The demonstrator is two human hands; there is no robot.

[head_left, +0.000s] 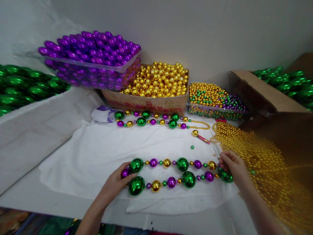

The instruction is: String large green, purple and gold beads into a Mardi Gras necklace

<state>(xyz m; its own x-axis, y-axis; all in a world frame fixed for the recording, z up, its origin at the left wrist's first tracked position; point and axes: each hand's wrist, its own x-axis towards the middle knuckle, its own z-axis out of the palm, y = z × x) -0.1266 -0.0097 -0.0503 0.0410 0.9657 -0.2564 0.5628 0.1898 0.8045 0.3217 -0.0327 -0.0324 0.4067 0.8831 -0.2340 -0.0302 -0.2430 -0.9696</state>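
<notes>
Lying in two near-parallel rows on the white cloth (97, 153) over the surface (31, 204), the bead necklace (188, 179) shows green, purple and gold beads, largest in green. Left hand (122, 179) grasps its left end, thumb and fingers about a purple bead. Right hand (232, 163) grasps the right end beside a large green bead; the exact contact is hidden by the fingers. Beyond, apart on the cloth: one small green bead (192, 147), then a loose gold bead (195, 133) near a red stick (203, 139). Farther back lies a second necklace (141, 121), in front of a carton (149, 103) heaped with gold beads. Gold strands (259, 156) pile at right, blurred toward the edge
</notes>
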